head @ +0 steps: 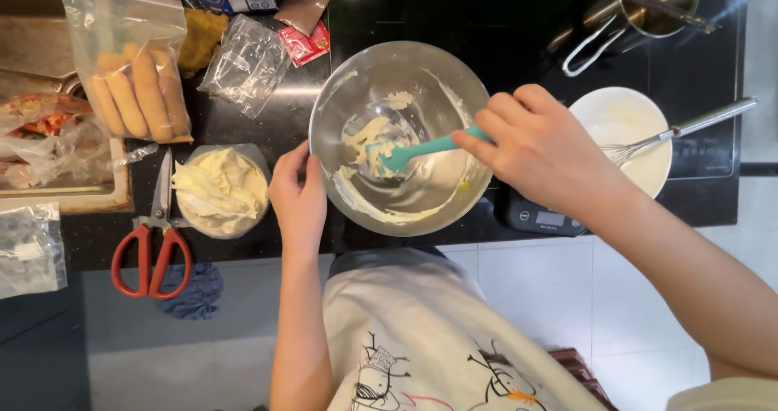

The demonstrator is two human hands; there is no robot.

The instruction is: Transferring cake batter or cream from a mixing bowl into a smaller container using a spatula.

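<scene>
Right hand (545,150) fingers clamped on teal spatula (421,148) handle, blade down in cream smears inside steel mixing bowl (399,138) on black counter (502,30). Handle end hidden under the fingers. Left hand (297,196) presses bowl's left rim, fingers together, partly curled; can't tell if thumb hooks over rim. Beside it: tub of cream (221,190), red-handled scissors (154,234), bag of ladyfingers (134,62). Right of bowl: white bowl with whisk (628,131), kitchen scale (539,215) mostly covered. Pot at top cut off.

Tub (221,190) and scissors (156,237) crowd left — whisk bowl (628,131) right.
</scene>
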